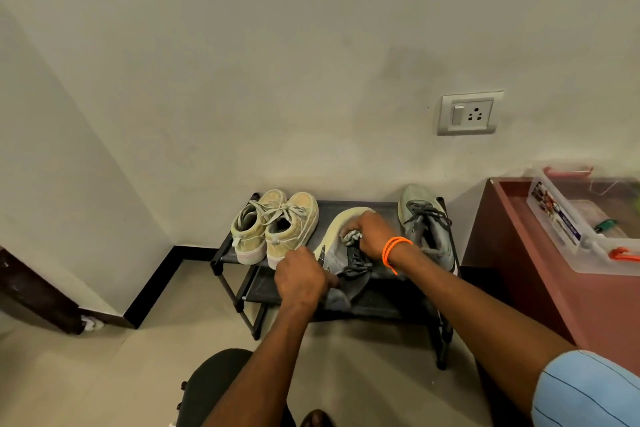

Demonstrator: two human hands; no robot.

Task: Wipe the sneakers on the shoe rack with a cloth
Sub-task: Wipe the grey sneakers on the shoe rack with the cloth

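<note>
Holding the tilted grey sneaker (341,263) by its heel on the shoe rack (360,210), your left hand (301,276) keeps a curled grip there, while your right hand (372,234) pinches the bunched cloth (351,237) against its upper. Its mate (424,218) stands just right.

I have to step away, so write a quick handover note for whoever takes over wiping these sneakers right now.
Left hand: grips the heel end of the grey sneaker, which is tipped on its side on the shoe rack top shelf.
Right hand: holds the bunched cloth against that sneaker, near the laces.
Its mate, the second grey sneaker, stands upright at the right end. The beige pair stands at the left end.
Done: cannot tell which shoes are finished.
Left: finish this sneaker, set it upright, check the others.
</note>
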